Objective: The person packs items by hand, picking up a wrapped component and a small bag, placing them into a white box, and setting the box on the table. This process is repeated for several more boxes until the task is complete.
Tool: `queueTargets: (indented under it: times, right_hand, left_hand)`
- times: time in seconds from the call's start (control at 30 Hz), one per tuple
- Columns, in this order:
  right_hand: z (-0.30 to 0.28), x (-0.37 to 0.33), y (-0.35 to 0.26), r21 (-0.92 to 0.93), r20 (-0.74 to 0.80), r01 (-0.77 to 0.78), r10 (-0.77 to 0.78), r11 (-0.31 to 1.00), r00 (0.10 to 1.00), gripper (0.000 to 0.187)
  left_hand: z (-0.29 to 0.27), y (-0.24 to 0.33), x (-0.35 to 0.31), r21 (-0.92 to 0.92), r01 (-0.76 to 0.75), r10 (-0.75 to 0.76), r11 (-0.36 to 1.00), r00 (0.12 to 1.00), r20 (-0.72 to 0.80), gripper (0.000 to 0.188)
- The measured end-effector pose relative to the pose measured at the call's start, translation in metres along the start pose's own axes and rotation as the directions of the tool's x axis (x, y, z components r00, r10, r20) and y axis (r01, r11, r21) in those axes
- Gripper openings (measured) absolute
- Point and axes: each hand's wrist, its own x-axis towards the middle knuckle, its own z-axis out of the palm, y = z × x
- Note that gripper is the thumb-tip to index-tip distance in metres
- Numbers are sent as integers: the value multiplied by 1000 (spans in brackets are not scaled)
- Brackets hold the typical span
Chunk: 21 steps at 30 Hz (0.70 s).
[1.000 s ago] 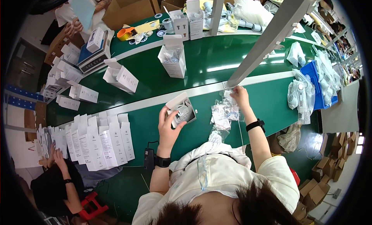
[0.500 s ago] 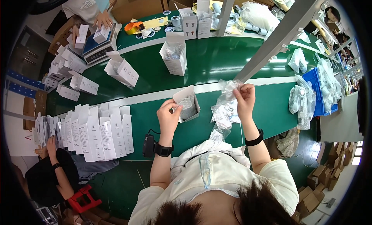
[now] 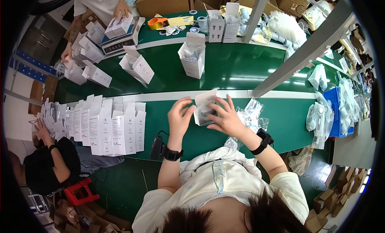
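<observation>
An open white carton (image 3: 205,108) stands on the green table in front of me, with something in clear plastic inside. My left hand (image 3: 179,114) is at its left side, fingers apart, thumb close to the wall; I cannot tell whether it touches. My right hand (image 3: 226,117) spreads its fingers over the carton's right side and opening, hiding part of the inside. Just right of that hand, clear plastic bags (image 3: 252,114) with small parts lie on the table, partly behind my wrist.
A row of open white cartons (image 3: 116,130) stands at left. Filled cartons (image 3: 193,60) stand on the far strip, beyond a pale rail (image 3: 172,96). A grey post (image 3: 294,56) rises at right, near a blue bin (image 3: 336,108). Co-workers' hands (image 3: 42,130) work at left and far left.
My right hand has let go of the plastic bags, which now lie on the table, and has moved left to the carton. The far co-worker's one hand has shifted left to the cartons.
</observation>
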Motion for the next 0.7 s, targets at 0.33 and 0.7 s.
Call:
queueTargets:
  times: [0.33, 0.7]
  right_hand:
    - [82, -17, 29, 681, -68, -214, 351, 700, 934, 100]
    - [55, 72, 184, 576, -390, -312, 590, 755, 707, 106]
  left_hand:
    - [-192, -99, -27, 973, 223, -219, 58, 954, -206, 110]
    - [7, -44, -40, 552, 141, -198, 822, 979, 44, 101]
